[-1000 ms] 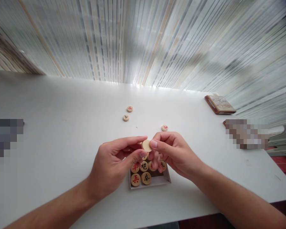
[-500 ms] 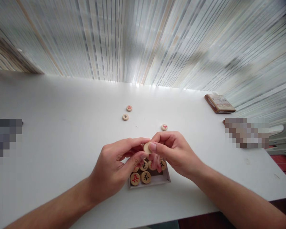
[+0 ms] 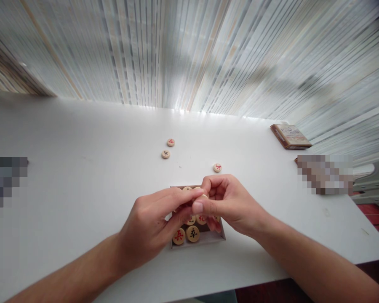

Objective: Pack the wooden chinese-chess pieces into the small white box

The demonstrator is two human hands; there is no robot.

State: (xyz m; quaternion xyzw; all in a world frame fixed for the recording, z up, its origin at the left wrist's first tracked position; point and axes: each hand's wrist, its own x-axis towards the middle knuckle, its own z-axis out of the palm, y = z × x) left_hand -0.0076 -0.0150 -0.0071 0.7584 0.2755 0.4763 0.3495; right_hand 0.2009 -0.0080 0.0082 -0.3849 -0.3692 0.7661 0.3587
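My left hand (image 3: 154, 225) and my right hand (image 3: 225, 202) meet over a small shallow box (image 3: 213, 238) of round wooden chess pieces (image 3: 193, 233) marked in red and black. Both hands pinch one pale wooden piece (image 3: 203, 197) between thumbs and fingertips, low over the box; it is mostly hidden by the fingers. Three loose pieces lie on the white table (image 3: 82, 168) beyond: one red-marked (image 3: 170, 142), one black-marked (image 3: 166, 154), one red-marked (image 3: 217, 167) just past my right knuckles.
A brown flat box (image 3: 290, 136) lies at the far right of the table. A striped curtain wall stands behind the table's far edge. The table's near edge runs under my forearms; a red surface shows past its right corner.
Both hands have come down toward the box with the pale piece, which was held up and plainly visible before and is now nearly covered by my fingers.
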